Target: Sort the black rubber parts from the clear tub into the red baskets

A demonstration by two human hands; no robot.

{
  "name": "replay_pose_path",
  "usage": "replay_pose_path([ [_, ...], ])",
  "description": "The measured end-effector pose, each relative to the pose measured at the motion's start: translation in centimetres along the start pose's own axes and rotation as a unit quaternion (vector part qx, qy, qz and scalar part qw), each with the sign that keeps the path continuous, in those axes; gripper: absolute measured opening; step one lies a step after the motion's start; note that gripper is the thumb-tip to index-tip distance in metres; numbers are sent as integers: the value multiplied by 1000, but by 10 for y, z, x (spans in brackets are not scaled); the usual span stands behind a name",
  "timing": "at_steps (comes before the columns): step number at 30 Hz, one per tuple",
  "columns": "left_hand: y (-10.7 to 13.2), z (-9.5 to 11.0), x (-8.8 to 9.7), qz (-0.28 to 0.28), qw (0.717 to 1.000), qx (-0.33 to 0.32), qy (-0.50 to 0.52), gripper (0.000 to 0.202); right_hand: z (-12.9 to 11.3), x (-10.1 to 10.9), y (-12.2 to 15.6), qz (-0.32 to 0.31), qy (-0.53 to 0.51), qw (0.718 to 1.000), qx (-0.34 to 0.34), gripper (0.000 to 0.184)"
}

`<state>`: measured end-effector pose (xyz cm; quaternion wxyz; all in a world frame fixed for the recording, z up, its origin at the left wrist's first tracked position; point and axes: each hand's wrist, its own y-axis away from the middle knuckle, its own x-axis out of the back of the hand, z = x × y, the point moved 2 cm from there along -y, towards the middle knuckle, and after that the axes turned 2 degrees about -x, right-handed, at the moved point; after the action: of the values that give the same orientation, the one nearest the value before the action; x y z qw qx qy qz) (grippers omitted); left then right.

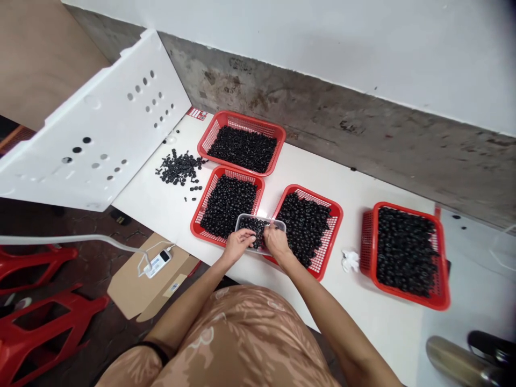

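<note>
A clear plastic tub [260,226] with small black parts in it sits in front of me, between two red baskets. At its left front side is my left hand [239,244], thumb and fingertips pinched together; whatever they hold is too small to name. My right hand [276,239] is curled over the tub's right side, its fingertips hidden. Black round parts fill the left basket [196,228] and the right basket [337,215] beside the tub. Behind them, another red basket [278,129] holds smaller black pieces.
Loose black pieces [180,168] lie in a pile on the white table [355,328]. Further right stand a fourth red basket [445,269] and a crumpled white tissue [350,261]. A white panel with holes [100,123] rises at left. Red stools [52,322] and a cardboard box [133,285] are below.
</note>
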<state>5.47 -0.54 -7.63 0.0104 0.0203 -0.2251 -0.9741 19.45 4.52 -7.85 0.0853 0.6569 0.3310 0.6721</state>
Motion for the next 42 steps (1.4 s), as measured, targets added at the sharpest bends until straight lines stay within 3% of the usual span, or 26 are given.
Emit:
replay_pose_path([
  [8, 2, 2, -1, 8, 1000, -8, 2, 32, 2, 4, 3, 26, -45, 999, -12, 33],
  [16, 5, 3, 2, 34, 999, -10, 28, 32, 23, 18, 12, 80, -71, 992, -64, 36],
  [27, 6, 4, -2, 48, 998, -11, 45, 32, -6, 0, -2, 31, -65, 995, -66, 31],
  [42, 4, 1, 1, 47, 995, -12, 84, 33, -5, 0, 0, 3, -52, 999, 14, 32],
])
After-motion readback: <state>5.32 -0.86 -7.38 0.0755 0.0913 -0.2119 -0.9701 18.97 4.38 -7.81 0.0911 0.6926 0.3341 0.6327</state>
